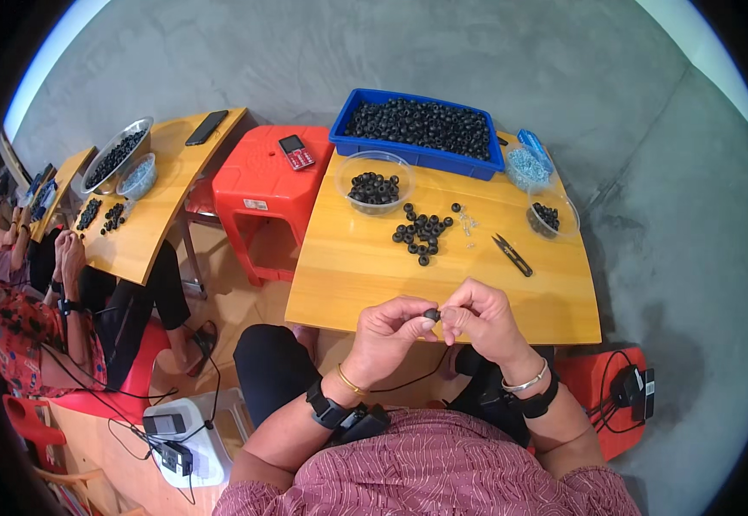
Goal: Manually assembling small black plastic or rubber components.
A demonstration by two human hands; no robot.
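My left hand [384, 338] pinches a small round black piece [432, 315] between thumb and fingertips, just off the table's near edge. My right hand [487, 322] meets it there, thumb and forefinger closed together; whatever they grip is too small to make out. Beyond my hands, a loose group of round black pieces [423, 230], some with visible holes, lies on the wooden table [348, 275]. Tiny clear pieces [469, 224] are scattered beside them. To their right are black thread snips [512, 255].
A blue tray [417, 158] full of black pieces stands at the back. Clear tubs [340, 187] flank the group, and a small pale-blue bag [527, 165] sits far right. Left are a red stool [262, 185] with a phone [296, 152] and another person's hands [69, 256] at a second table.
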